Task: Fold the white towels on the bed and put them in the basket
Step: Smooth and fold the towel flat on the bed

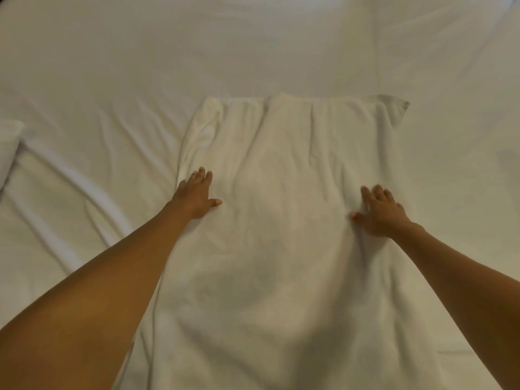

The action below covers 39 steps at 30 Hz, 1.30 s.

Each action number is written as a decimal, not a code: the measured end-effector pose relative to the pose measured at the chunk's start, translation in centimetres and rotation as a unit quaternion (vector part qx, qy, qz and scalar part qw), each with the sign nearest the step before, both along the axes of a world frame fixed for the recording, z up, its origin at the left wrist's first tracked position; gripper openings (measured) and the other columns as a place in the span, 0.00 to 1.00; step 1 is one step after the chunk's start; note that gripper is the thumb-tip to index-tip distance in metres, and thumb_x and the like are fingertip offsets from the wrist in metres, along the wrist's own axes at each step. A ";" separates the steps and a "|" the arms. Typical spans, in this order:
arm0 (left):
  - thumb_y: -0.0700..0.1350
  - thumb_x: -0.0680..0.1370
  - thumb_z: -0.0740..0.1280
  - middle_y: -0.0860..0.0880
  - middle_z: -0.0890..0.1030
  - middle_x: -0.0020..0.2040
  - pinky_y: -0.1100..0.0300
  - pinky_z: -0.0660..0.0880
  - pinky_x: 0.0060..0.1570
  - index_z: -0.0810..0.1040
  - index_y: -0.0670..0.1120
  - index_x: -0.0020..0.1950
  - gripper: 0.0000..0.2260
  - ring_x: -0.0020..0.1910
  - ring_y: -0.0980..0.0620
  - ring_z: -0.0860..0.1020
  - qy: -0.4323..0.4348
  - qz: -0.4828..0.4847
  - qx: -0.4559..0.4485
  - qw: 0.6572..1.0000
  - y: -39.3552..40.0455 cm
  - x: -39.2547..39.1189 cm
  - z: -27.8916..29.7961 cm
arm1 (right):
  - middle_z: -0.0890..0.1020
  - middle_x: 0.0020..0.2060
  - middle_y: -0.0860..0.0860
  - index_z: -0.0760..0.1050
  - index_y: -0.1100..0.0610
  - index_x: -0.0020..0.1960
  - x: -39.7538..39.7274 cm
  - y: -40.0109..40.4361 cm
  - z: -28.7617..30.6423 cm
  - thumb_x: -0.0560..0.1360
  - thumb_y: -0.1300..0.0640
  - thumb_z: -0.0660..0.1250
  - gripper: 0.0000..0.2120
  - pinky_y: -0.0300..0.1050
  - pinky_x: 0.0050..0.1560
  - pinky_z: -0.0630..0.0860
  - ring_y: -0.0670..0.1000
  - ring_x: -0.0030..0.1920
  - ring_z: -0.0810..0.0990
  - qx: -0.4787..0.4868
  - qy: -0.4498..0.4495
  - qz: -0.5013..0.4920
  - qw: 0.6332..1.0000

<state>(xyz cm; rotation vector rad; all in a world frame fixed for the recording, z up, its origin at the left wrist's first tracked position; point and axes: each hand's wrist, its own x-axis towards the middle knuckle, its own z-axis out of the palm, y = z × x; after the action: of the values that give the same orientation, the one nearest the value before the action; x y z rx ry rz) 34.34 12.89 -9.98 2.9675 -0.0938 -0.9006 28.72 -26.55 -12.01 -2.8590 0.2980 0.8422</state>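
Both hands, left hand and right hand, flat and open-fingered on the white towel spread over the bed.

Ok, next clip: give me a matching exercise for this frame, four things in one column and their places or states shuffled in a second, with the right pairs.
Things
1. left hand
2. right hand
3. white towel
4. pillow

Places or states
A. spread flat on the bed sheet, lengthwise away from the person
B. at the left edge of the picture, only partly in view
C. fingers straight, resting near the towel's left edge
D. fingers spread, resting near the towel's right edge

Pairs: 1-C, 2-D, 3-A, 4-B
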 end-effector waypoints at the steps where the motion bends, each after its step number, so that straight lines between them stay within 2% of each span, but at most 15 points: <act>1: 0.56 0.80 0.58 0.44 0.41 0.79 0.48 0.48 0.77 0.42 0.43 0.79 0.35 0.79 0.47 0.44 0.002 -0.003 0.011 1.000 -0.1 0.7 -0.5 | 0.44 0.77 0.57 0.44 0.53 0.77 0.4 0.0 -0.6 0.77 0.39 0.55 0.36 0.60 0.74 0.51 0.58 0.77 0.44 0.002 0.011 0.008 1.000; 5: 0.56 0.82 0.53 0.44 0.40 0.79 0.48 0.45 0.77 0.40 0.43 0.78 0.33 0.79 0.48 0.42 -0.016 -0.002 0.040 0.999 -0.8 3.5 -2.1 | 0.40 0.77 0.56 0.39 0.53 0.77 2.3 -0.2 -1.9 0.81 0.42 0.43 0.30 0.59 0.75 0.46 0.56 0.77 0.41 0.020 -0.001 -0.025 0.999; 8: 0.54 0.83 0.50 0.44 0.39 0.79 0.47 0.44 0.77 0.41 0.42 0.78 0.30 0.79 0.48 0.41 -0.032 -0.005 0.058 0.998 -1.4 6.4 -2.8 | 0.42 0.77 0.55 0.41 0.53 0.77 5.1 -0.7 -2.4 0.81 0.47 0.42 0.27 0.59 0.75 0.46 0.55 0.77 0.42 0.017 -0.040 -0.035 0.998; 11: 0.52 0.83 0.50 0.43 0.39 0.79 0.46 0.45 0.76 0.41 0.42 0.79 0.29 0.79 0.47 0.41 -0.083 -0.007 0.072 0.994 -1.7 10.2 -3.3 | 0.46 0.77 0.57 0.46 0.55 0.77 8.9 -1.9 -2.7 0.81 0.51 0.45 0.26 0.58 0.75 0.48 0.56 0.77 0.45 -0.022 -0.111 -0.015 0.993; 13: 0.51 0.83 0.53 0.43 0.38 0.79 0.45 0.45 0.76 0.41 0.43 0.78 0.30 0.79 0.46 0.41 -0.108 -0.010 0.077 0.991 -1.9 12.9 -3.1 | 0.46 0.77 0.58 0.45 0.56 0.77 11.8 -2.8 -2.5 0.80 0.53 0.50 0.28 0.58 0.75 0.49 0.57 0.77 0.45 -0.048 -0.140 -0.009 0.989; 19: 0.55 0.77 0.64 0.36 0.38 0.77 0.40 0.45 0.74 0.38 0.46 0.78 0.42 0.78 0.40 0.40 -0.070 -0.072 0.135 0.986 -2.0 18.4 -4.9 | 0.43 0.77 0.58 0.42 0.57 0.77 20.6 -5.5 -1.6 0.77 0.52 0.61 0.37 0.59 0.75 0.49 0.57 0.77 0.43 -0.100 -0.152 0.021 0.983; 22: 0.58 0.72 0.71 0.33 0.38 0.76 0.39 0.46 0.74 0.35 0.47 0.78 0.51 0.77 0.37 0.41 -0.063 -0.073 0.134 0.986 -1.3 20.2 -5.5 | 0.43 0.77 0.59 0.41 0.57 0.77 23.9 -6.2 -2.1 0.75 0.49 0.66 0.42 0.61 0.74 0.47 0.58 0.77 0.43 -0.121 -0.142 0.022 0.982; 24: 0.58 0.69 0.74 0.33 0.36 0.76 0.38 0.46 0.75 0.33 0.48 0.77 0.56 0.77 0.37 0.39 -0.055 -0.064 0.125 0.989 -0.9 21.3 -5.8 | 0.50 0.76 0.61 0.45 0.57 0.76 25.5 -6.7 -2.7 0.72 0.46 0.68 0.44 0.64 0.73 0.51 0.60 0.76 0.48 -0.143 -0.122 0.026 0.982; 27: 0.59 0.64 0.76 0.34 0.32 0.75 0.36 0.45 0.73 0.31 0.51 0.76 0.61 0.76 0.35 0.37 -0.048 -0.039 0.125 0.990 -0.7 22.0 -5.7 | 0.67 0.67 0.62 0.56 0.58 0.70 26.3 -7.0 -2.3 0.68 0.43 0.71 0.40 0.63 0.67 0.61 0.63 0.69 0.63 -0.139 -0.104 0.025 0.985; 30: 0.60 0.62 0.78 0.34 0.33 0.76 0.34 0.47 0.73 0.31 0.47 0.76 0.64 0.77 0.35 0.40 -0.044 -0.010 0.122 0.991 -0.6 22.1 -5.3 | 0.70 0.63 0.63 0.63 0.58 0.68 25.7 -6.6 -2.1 0.67 0.43 0.72 0.37 0.60 0.67 0.61 0.65 0.65 0.66 -0.160 -0.136 0.014 0.978; 33: 0.62 0.62 0.77 0.36 0.39 0.78 0.34 0.50 0.72 0.37 0.39 0.77 0.63 0.78 0.40 0.45 -0.071 -0.015 0.133 0.988 -0.5 21.2 -5.1 | 0.71 0.62 0.64 0.65 0.60 0.67 24.2 -5.3 -2.7 0.70 0.46 0.71 0.32 0.60 0.68 0.59 0.64 0.64 0.67 -0.187 -0.190 0.000 0.964; 35: 0.62 0.64 0.75 0.38 0.40 0.78 0.35 0.51 0.72 0.39 0.38 0.77 0.60 0.79 0.43 0.45 -0.105 -0.023 0.132 0.985 -0.4 20.0 -5.1 | 0.72 0.60 0.64 0.66 0.62 0.65 22.9 -3.9 -3.0 0.74 0.53 0.66 0.24 0.61 0.70 0.56 0.64 0.63 0.69 -0.197 -0.245 0.010 0.949; 37: 0.60 0.68 0.73 0.41 0.40 0.79 0.38 0.50 0.73 0.41 0.39 0.78 0.54 0.79 0.46 0.45 -0.141 -0.026 0.126 0.982 -0.5 18.5 -4.9 | 0.74 0.57 0.65 0.67 0.63 0.64 21.2 -2.2 -2.9 0.74 0.62 0.60 0.18 0.61 0.72 0.53 0.65 0.61 0.70 -0.195 -0.294 0.031 0.935; 39: 0.54 0.73 0.69 0.43 0.42 0.79 0.42 0.50 0.74 0.44 0.40 0.78 0.45 0.79 0.48 0.46 -0.181 -0.043 0.117 0.975 -1.1 16.8 -4.8 | 0.75 0.55 0.64 0.68 0.63 0.63 19.2 -0.5 -2.7 0.73 0.64 0.58 0.19 0.60 0.73 0.50 0.65 0.60 0.70 -0.195 -0.310 0.042 0.929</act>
<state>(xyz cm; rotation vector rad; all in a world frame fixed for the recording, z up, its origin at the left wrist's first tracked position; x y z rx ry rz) 51.18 11.81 -14.73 3.3384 -0.1376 -0.3860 47.97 -27.05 -14.66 -3.3230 0.2815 -0.1713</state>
